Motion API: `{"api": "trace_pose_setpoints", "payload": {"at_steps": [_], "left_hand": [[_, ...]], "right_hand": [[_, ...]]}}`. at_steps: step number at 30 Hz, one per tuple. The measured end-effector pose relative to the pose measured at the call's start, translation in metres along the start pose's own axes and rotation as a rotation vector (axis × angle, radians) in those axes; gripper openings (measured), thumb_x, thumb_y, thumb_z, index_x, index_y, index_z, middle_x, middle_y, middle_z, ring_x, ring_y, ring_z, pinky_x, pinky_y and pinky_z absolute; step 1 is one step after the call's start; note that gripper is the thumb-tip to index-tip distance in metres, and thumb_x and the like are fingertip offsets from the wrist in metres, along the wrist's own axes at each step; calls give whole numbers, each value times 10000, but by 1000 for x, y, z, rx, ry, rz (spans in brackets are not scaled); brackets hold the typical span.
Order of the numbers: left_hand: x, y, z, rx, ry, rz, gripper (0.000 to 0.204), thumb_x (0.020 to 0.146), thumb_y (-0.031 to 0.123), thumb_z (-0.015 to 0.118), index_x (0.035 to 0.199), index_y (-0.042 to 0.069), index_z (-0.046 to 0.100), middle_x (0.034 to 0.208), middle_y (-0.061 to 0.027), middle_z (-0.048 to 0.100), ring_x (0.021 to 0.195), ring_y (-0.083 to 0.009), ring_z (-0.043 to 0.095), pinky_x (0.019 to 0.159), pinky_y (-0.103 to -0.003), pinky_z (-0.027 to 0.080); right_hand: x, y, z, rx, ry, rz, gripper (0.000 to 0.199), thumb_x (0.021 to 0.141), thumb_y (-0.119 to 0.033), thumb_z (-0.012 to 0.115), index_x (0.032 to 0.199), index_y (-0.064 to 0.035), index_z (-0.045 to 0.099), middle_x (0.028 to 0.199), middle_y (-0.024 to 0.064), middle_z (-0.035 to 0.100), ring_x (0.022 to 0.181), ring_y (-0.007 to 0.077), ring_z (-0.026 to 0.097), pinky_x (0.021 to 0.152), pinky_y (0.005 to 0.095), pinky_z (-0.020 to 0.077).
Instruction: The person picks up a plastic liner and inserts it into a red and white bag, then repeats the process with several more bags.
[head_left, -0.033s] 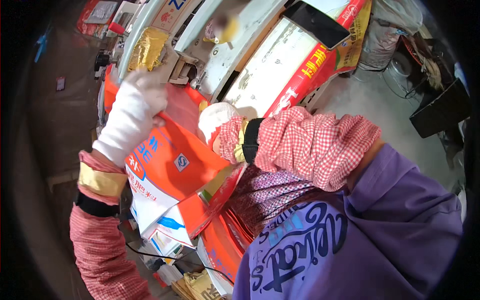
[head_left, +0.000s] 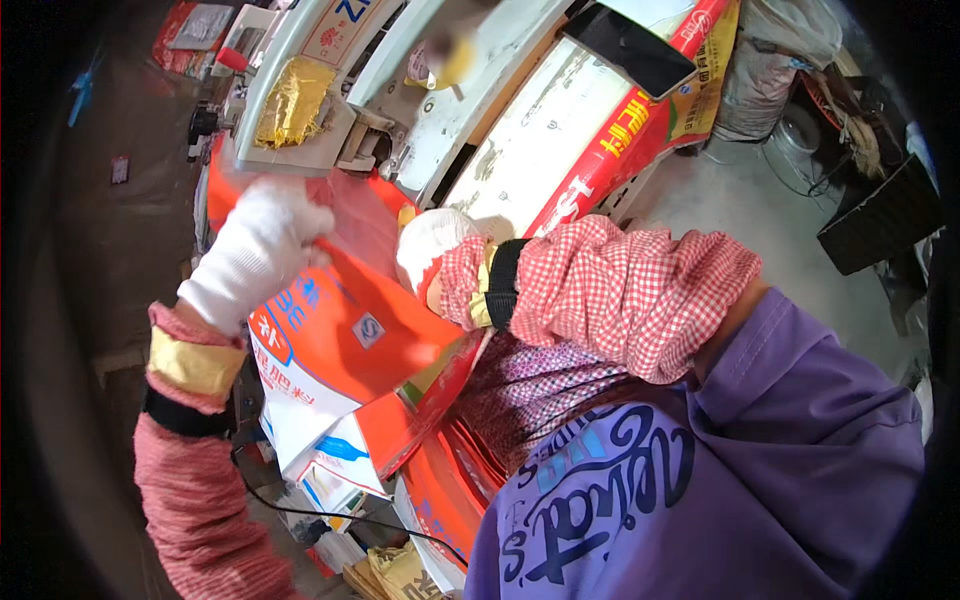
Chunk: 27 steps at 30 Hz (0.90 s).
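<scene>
An orange-and-white printed plastic bag (head_left: 350, 350) hangs in front of me, its upper part lying against the machine. At the bag's upper left edge is my left hand (head_left: 265, 220), in a white knit glove. Its fingers are curled and slightly smeared, with a fold of the bag at the thumb. My right hand (head_left: 435, 243), also white-gloved, is balled at the bag's right edge, beside the machine's bed; its fingertips are hidden. Just beyond my left hand stands the pale grey head of what looks like a sewing machine (head_left: 345, 40), with a yellow patch (head_left: 294, 101) on it.
A dark phone-like slab (head_left: 630, 50) lies on the worn white worktop (head_left: 520, 130), right of the machine. Red-and-yellow printed sacking (head_left: 625, 130) runs along its edge. More orange bags (head_left: 440, 500) hang below, near a black cable (head_left: 340, 515). A black box (head_left: 885, 215) stands at far right.
My left hand has moved down toward me, away from the yellow patch, and the bag's upper part has shifted slightly with it. My right hand is almost still.
</scene>
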<state>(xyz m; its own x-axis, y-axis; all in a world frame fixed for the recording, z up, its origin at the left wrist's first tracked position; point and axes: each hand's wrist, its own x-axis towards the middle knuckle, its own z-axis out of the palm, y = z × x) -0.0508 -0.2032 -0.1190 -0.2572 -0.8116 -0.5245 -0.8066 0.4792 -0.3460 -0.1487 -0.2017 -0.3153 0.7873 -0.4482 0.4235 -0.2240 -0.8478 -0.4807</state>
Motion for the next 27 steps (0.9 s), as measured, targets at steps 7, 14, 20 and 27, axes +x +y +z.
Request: {"api": "trace_pose_setpoints", "payload": {"at_steps": [7, 14, 20, 27], "left_hand": [[-20, 116, -31, -407, 59, 485, 99, 661, 173, 613, 708, 94, 578, 586, -29, 498, 476, -241, 498, 398, -325, 365], [19, 132, 40, -497, 104, 91, 243, 756, 263, 557, 646, 49, 591, 600, -151, 562, 599, -340, 573, 542, -417, 455], [38, 70, 89, -353, 194, -133, 163, 740, 193, 536, 654, 64, 586, 647, -147, 580, 648, -345, 572, 567, -432, 446], [20, -34, 163, -275, 484, -497, 89, 714, 98, 538, 671, 21, 552, 660, -180, 562, 663, -356, 561, 613, -427, 441]], "right_hand": [[6, 21, 14, -267, -85, 175, 198, 760, -157, 516, 810, -20, 650, 603, 106, 598, 598, 235, 590, 490, 355, 475], [44, 28, 42, -372, 109, 262, 125, 728, -117, 530, 700, -84, 647, 634, 116, 611, 598, 254, 620, 524, 381, 491], [56, 61, -14, 479, -307, 199, 305, 723, -251, 570, 933, -45, 651, 889, 166, 646, 780, 283, 639, 686, 355, 500], [75, 24, 29, 881, -106, 281, 344, 740, -250, 584, 1020, -64, 511, 930, 125, 624, 857, 332, 585, 740, 413, 459]]}}
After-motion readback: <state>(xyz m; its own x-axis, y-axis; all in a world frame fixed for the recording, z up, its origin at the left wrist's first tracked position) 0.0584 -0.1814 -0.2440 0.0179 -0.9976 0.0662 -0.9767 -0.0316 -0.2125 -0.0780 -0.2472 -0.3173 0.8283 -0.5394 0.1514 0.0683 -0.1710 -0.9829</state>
